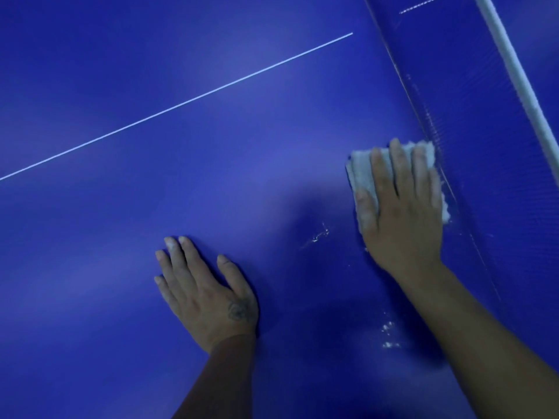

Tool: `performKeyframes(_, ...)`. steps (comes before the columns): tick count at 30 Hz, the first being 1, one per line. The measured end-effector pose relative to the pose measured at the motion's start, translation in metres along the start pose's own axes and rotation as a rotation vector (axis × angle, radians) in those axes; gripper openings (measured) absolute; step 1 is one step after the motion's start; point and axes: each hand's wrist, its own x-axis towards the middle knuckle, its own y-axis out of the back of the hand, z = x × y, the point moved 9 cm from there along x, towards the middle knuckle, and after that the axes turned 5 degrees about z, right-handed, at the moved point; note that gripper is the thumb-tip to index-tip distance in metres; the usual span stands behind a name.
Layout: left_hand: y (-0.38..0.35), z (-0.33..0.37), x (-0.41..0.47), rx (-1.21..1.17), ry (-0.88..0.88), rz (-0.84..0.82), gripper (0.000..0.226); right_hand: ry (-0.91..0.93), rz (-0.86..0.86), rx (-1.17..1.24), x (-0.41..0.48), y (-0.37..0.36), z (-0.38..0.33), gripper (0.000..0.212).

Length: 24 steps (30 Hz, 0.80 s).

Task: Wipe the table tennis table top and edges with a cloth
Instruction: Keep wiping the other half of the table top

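Because the cloth looks soft and limp, I press its middle with my right grip flat; left grip rests flat on the bench.

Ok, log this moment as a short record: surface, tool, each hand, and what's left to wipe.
surface: blue table top, thin white line running across it
boundary: net at right, with a white band along its top
tool: pale cloth, on the table beside the net's foot
right: right hand flat on the cloth, fingers straight
left: left hand flat on bare table, holding nothing
residue: white specks between the hands
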Motion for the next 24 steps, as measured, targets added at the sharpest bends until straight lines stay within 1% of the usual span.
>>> performKeyframes(2, -0.001, 0.000, 0.000, 0.008, -0.003, -0.004, 0.063, -0.007, 0.026, 0.002, 0.040, -0.005, -0.016, 0.062)
performKeyframes(4, -0.003, -0.001, 0.000, 0.013, -0.002, -0.013, 0.064, -0.005, 0.009, 0.040, 0.077, -0.012, -0.045, 0.063)
performKeyframes(6, -0.003, -0.002, -0.001, 0.009, 0.003, -0.012, 0.064, 0.086, -0.034, 0.092, 0.083, -0.017, -0.087, 0.064)
performKeyframes(9, -0.001, 0.000, 0.002, 0.004, 0.004, -0.009, 0.064, 0.297, -0.061, 0.170, 0.023, -0.018, -0.132, 0.063)
performKeyframes(11, 0.000, 0.002, 0.002, 0.002, 0.011, -0.006, 0.063, 0.412, -0.083, 0.192, -0.039, -0.016, -0.134, 0.063)
performKeyframes(13, 0.001, 0.003, 0.002, -0.010, 0.013, -0.011, 0.063, 0.487, -0.110, 0.202, -0.088, -0.012, -0.121, 0.063)
performKeyframes(14, 0.002, 0.004, 0.002, -0.013, 0.008, -0.012, 0.063, 0.513, -0.120, 0.210, -0.097, -0.011, -0.114, 0.063)
performKeyframes(16, 0.001, 0.002, 0.002, -0.006, 0.010, -0.007, 0.063, 0.559, -0.129, 0.193, -0.080, -0.012, -0.107, 0.063)
performKeyframes(17, 0.001, 0.001, 0.002, -0.007, 0.013, -0.010, 0.063, 0.568, -0.132, 0.166, -0.059, -0.014, -0.105, 0.062)
performKeyframes(19, 0.002, 0.003, 0.001, -0.018, 0.015, -0.014, 0.063, 0.510, -0.130, 0.085, -0.002, -0.017, -0.094, 0.063)
performKeyframes(22, 0.002, 0.003, 0.002, -0.029, 0.017, -0.004, 0.063, 0.353, -0.116, 0.020, 0.072, -0.018, -0.055, 0.068)
performKeyframes(24, 0.003, 0.002, 0.001, -0.034, 0.018, 0.009, 0.063, 0.239, -0.091, 0.052, 0.083, -0.014, -0.019, 0.068)
